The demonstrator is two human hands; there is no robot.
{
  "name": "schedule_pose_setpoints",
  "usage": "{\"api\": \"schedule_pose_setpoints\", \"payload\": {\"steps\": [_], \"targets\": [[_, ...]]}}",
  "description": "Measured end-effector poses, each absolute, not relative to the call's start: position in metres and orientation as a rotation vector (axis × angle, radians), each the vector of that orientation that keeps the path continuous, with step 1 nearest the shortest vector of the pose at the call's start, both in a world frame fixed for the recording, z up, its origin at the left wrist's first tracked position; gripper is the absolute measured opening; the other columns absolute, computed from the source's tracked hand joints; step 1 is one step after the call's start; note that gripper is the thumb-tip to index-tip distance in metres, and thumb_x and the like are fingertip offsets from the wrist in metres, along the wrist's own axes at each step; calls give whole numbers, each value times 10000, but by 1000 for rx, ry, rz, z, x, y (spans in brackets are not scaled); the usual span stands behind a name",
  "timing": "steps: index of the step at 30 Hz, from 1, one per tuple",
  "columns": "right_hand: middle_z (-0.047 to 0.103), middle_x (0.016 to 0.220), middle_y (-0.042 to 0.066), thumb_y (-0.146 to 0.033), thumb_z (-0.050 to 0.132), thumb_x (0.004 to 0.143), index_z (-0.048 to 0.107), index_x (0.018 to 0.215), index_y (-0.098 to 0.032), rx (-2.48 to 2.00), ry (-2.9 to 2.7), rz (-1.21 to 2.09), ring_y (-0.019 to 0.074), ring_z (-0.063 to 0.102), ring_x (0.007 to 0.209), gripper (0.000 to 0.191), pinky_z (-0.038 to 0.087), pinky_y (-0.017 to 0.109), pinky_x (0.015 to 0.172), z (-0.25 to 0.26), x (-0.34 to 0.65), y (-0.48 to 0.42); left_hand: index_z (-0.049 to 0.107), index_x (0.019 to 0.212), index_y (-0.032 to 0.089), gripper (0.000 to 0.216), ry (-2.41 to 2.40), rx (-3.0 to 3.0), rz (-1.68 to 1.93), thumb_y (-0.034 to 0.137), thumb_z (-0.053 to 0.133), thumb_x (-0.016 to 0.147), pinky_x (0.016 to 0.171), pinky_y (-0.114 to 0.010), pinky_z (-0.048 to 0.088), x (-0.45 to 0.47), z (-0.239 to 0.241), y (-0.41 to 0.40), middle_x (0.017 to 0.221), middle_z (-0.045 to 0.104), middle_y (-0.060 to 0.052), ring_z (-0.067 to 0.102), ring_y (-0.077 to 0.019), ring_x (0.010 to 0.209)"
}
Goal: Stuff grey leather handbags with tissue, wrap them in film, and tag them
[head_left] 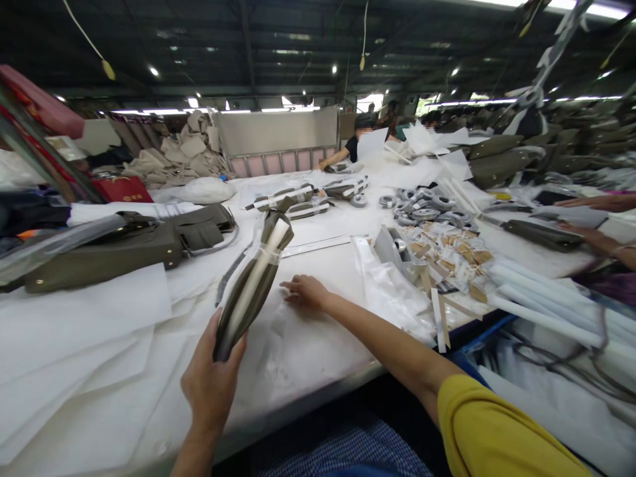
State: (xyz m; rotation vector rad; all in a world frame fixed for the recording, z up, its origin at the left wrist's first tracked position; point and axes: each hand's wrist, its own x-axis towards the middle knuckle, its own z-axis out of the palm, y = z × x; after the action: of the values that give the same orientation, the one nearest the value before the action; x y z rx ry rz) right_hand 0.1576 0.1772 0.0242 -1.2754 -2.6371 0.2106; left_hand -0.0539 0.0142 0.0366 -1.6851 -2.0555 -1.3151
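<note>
My left hand (211, 374) grips the lower end of an olive strap bundle (256, 288), tilted up and to the right above the table. A pale roll runs along the middle of the bundle, and a clear band circles it near the upper end. To the right, my right hand (305, 293) is over the white table (303, 344) with its fingers stretched out and nothing visible in them. Thin clear plastic (298, 331) lies beneath and in front of that hand. More olive bundles (285, 197) lie just beyond.
Olive bags (109, 255) and white paper sheets (79, 331) lie to the left. Grey rings (422, 205), brown tags (462, 252) and white foam tubes (551, 308) crowd the right. A co-worker's arm (335, 158) reaches in at the far side; another's hands (586, 238) are at right.
</note>
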Motion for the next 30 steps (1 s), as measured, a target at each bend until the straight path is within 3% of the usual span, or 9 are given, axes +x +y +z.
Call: {"api": "schedule_pose_setpoints", "payload": {"steps": [3,6,9,14,18,25,30], "targets": [[490,1447,145,-406,542,963,400,1473,-192,-1237,-2563,178,267,491,1291,571,388,385,1064,15,162,149,472,1416,314,617,-2007,-1696,-1343,389,701,848,948,-334,509,-55,40,15,1324,627,-36,631,-267,1152],[364,1533,184,-462,541,953,408,1465,-157,-1158,-2490,187,311,339,1416,611,285,487,1153,3,166,121,482,1410,298,604,-1946,-1743,-1361,380,699,853,961,-331,505,-53,45,15,1323,627,-44,633,-261,1150],[420,1495,202,-465,558,943,495,1400,-143,-1016,-2525,262,326,368,1403,563,304,535,1141,1,172,111,476,1414,286,595,-1840,-1816,-1370,362,690,864,966,-332,510,-49,50,15,1330,621,-50,627,-256,1161],[564,1399,103,-314,512,980,629,1268,-166,-556,-2630,354,203,444,1364,344,319,357,1167,12,181,94,427,1445,270,599,-1426,-2100,-1227,261,658,893,1023,-343,486,-48,51,23,1374,586,-59,599,-236,1204],[541,1426,79,-359,625,916,619,1297,-198,-416,-2714,531,236,416,1386,414,260,343,1197,12,180,60,416,1455,248,569,-1092,-2330,-963,184,603,922,1058,-364,465,-51,47,35,1413,548,-71,526,-238,1291],[616,1315,158,-270,486,990,608,1285,-100,-222,-2756,756,205,527,1294,363,414,300,1088,2,191,47,443,1431,187,477,-763,-2583,-805,204,532,963,1046,-382,484,-60,32,46,1411,545,-105,461,-244,1348],[489,1468,104,-245,503,984,491,1426,-227,-538,-2708,802,226,440,1372,443,356,375,1142,12,207,39,457,1426,195,489,-816,-2573,-888,220,559,948,1041,-388,494,-64,22,41,1390,563,-114,474,-253,1337]]}}
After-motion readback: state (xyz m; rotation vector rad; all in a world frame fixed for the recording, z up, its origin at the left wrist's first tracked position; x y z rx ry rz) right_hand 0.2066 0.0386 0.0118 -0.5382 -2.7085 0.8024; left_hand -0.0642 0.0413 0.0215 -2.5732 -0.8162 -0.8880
